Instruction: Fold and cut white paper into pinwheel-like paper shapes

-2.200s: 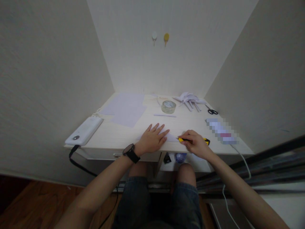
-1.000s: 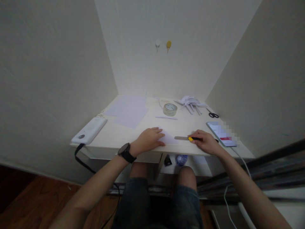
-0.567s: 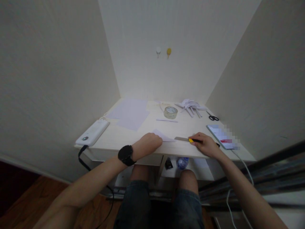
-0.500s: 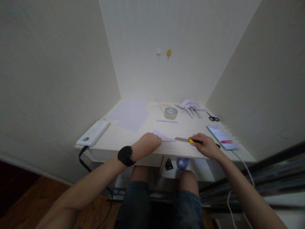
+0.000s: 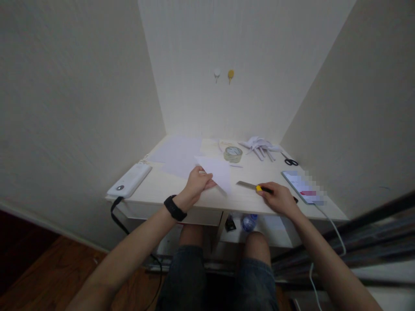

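My left hand (image 5: pixel 197 183), with a black watch on its wrist, pinches a pale folded piece of paper (image 5: pixel 218 171) and holds it lifted off the light wooden desk (image 5: pixel 162 185). To its right, my right hand (image 5: pixel 278 198) grips a yellow-and-black utility knife (image 5: pixel 253 186) with the blade out, pointing left toward the paper and low over the desk.
On the desk lie flat paper sheets (image 5: pixel 177 152), a tape roll (image 5: pixel 232 154), a heap of folded white paper (image 5: pixel 259 144), black scissors (image 5: pixel 289 161), a phone (image 5: pixel 301 186) on a white cable, and a white power bank (image 5: pixel 129 180) at the left edge. Walls enclose three sides.
My left hand went from pressing the paper flat to picking it up off the desk. The knife blade has slid out and my right hand stays near the front edge.
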`<state>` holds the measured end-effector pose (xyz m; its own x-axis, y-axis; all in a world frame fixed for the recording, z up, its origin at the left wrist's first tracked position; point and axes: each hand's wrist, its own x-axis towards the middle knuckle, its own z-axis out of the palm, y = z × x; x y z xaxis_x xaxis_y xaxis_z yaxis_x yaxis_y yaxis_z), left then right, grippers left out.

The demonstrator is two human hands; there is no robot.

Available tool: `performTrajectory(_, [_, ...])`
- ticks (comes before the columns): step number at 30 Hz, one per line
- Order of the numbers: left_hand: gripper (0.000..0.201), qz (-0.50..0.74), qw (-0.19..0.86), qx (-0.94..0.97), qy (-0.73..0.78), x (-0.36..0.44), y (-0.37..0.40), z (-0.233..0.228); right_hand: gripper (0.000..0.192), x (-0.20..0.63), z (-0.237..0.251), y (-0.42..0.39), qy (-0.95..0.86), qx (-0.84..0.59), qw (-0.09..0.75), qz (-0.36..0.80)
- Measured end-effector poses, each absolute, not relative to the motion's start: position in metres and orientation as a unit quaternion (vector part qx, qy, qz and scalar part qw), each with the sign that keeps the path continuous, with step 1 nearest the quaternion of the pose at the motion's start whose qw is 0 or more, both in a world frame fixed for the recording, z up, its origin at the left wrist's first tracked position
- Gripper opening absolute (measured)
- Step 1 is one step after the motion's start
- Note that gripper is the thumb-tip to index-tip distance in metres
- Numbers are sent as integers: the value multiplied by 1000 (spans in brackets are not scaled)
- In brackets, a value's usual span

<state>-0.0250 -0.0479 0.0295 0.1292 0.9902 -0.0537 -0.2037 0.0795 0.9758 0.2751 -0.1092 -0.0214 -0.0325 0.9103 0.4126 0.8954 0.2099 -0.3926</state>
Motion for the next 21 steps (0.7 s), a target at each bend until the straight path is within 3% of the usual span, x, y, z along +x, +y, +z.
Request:
performTrajectory(3, [31,497,640,394,434,-22,-52,20,24,259,-19,-112,-712,-632,307,-1])
performTrajectory(21, [31,490,656,384,427,-22,-58,10,25,227,-10,-112,-714,-649,263,-2])
